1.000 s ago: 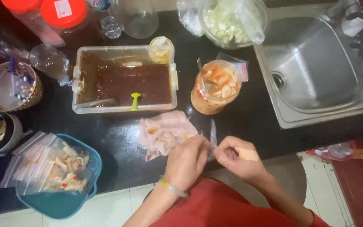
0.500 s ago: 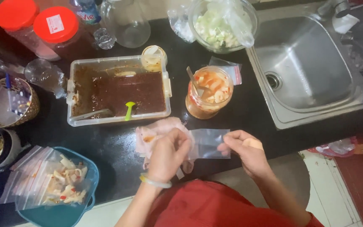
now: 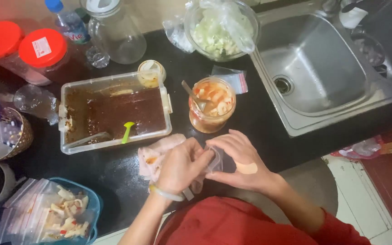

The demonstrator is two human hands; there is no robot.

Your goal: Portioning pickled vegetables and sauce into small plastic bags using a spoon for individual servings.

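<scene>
Since half a second ago, both hands have drawn together: I see the left hand [image 3: 182, 165] and the right hand [image 3: 239, 161] now meeting over the black tabletop [image 3: 259, 118], where before they held the small clear plastic bag [image 3: 215, 159] stretched out between them. Now that bag sits bunched between the fingers of both hands, each closed on it, just above the tabletop's near edge. My right hand carries a tan plaster on its back. Under the left hand lies a pinkish stained cloth [image 3: 157, 152], touching the tabletop. Just beyond the hands stands an open glass jar [image 3: 212, 105] of orange pickled pieces with a spoon in it. To its left is a clear rectangular tub [image 3: 114, 113] of brown sauce holding a green spoon. A steel sink [image 3: 314, 77] is to the right; a teal basket [image 3: 85, 206] of filled bags sits near left.
</scene>
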